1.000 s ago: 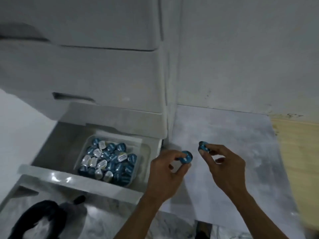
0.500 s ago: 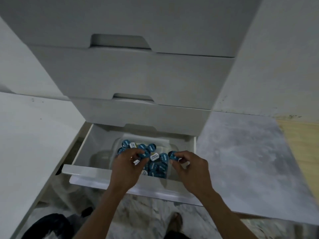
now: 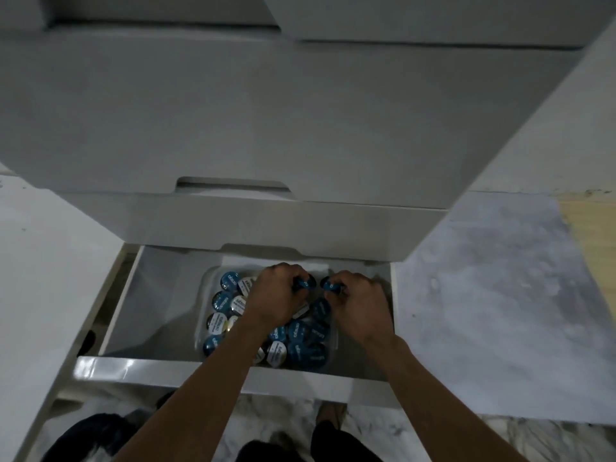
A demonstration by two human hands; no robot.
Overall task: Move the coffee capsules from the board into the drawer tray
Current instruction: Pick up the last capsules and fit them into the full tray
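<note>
A clear plastic tray [image 3: 204, 296] sits in the open bottom drawer [image 3: 160, 365] and holds several blue and white coffee capsules [image 3: 230, 281]. Both my hands are over the tray's far half. My left hand [image 3: 275, 298] pinches a blue capsule [image 3: 306, 282] in its fingertips. Just to its right, my right hand [image 3: 358, 305] pinches another blue capsule [image 3: 330, 285]. The two held capsules are close together above the pile. My arms hide part of the tray. The grey marbled board [image 3: 493, 295] lies to the right of the drawer with no capsule in sight on it.
Closed white drawer fronts [image 3: 266, 135] rise above the open drawer and overhang its back. A white surface [image 3: 40, 268] lies to the left. A strip of wooden floor [image 3: 596, 235] shows at the far right. Dark feet and marbled floor are below the drawer front.
Both hands carried their capsules left from over the board to above the tray in the drawer, then reached deeper over it. The camera view swung left and closer to the drawer.
</note>
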